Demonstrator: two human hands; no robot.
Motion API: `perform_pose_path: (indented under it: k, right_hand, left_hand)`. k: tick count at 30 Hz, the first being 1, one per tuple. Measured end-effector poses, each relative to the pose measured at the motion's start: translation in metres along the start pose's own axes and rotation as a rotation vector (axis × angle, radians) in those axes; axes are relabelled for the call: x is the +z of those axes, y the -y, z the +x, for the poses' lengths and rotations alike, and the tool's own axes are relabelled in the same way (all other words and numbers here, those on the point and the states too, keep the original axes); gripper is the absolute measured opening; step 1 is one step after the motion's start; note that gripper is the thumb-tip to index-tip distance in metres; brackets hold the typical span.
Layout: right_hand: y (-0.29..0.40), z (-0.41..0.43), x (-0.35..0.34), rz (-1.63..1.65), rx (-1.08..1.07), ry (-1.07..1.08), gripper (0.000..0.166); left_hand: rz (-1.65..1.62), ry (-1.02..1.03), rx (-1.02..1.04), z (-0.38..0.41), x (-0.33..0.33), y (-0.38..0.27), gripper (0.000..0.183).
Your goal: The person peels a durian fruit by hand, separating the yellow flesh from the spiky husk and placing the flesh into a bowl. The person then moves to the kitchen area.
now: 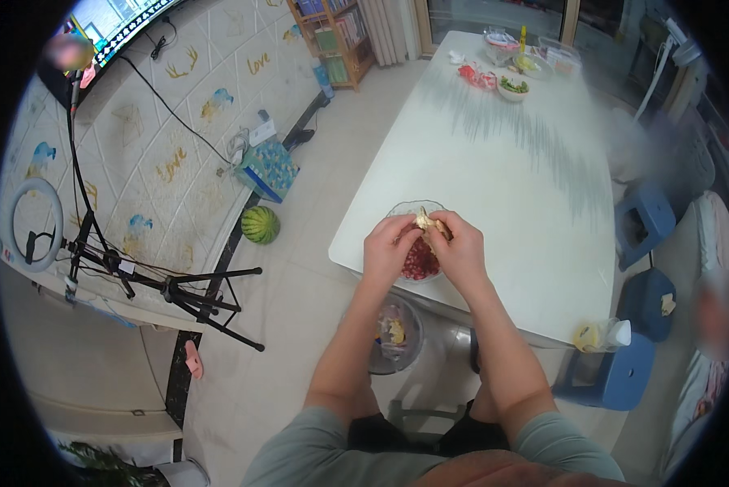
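Note:
A clear bowl [408,205] sits near the close edge of the white table, with dark red pomegranate seeds [420,263] in it. Just above it, a piece of pale-rinded pomegranate [424,219] is between my two hands. My left hand [389,248] pinches its left side with thumb and fingers. The right side is gripped by my right hand [464,249]. My fingers hide part of the piece and of the bowl's rim.
Below the table edge stands a bin [413,359] with scraps in a bag. A bottle [590,336] is at the table's near right corner. Blue stools [629,377] line the right side. A bowl of greens [513,91], a watermelon [261,224] and a tripod [169,289] are farther off.

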State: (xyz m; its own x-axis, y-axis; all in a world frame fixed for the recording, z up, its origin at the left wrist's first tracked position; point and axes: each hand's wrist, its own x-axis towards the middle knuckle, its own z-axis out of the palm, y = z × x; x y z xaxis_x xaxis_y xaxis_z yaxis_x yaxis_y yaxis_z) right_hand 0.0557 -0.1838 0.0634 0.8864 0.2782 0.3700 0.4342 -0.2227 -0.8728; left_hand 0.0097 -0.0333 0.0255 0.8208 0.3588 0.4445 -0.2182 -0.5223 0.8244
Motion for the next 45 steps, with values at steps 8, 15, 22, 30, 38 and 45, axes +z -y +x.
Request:
perform_pose_path:
  k: [8, 15, 22, 30, 38, 45]
  right_hand:
    - [-0.006, -0.002, 0.008, -0.098, -0.125, -0.004, 0.018]
    - [-0.003, -0.003, 0.011, -0.139, -0.19, 0.012, 0.016]
    - [-0.004, -0.004, 0.011, -0.136, -0.199, 0.003, 0.016]
    - [-0.009, -0.006, 0.015, -0.101, -0.129, -0.029, 0.017]
    - [-0.01, -0.006, 0.017, -0.123, -0.138, -0.058, 0.018]
    - [-0.006, -0.005, 0.016, -0.122, -0.107, -0.071, 0.016]
  left_hand:
    - [-0.052, 0.015, -0.082, -0.002, -0.003, 0.005, 0.026]
    - [-0.002, 0.016, -0.09, -0.003, -0.01, 0.004, 0.024]
    - [0.017, 0.032, -0.065, -0.005, -0.012, 0.008, 0.025]
    - [-0.066, -0.042, -0.074, -0.009, 0.001, 0.011, 0.026]
    - [-0.189, 0.008, -0.229, -0.011, -0.001, 0.009, 0.029]
    - [-0.22, 0.019, -0.25, -0.013, -0.004, 0.01, 0.03]
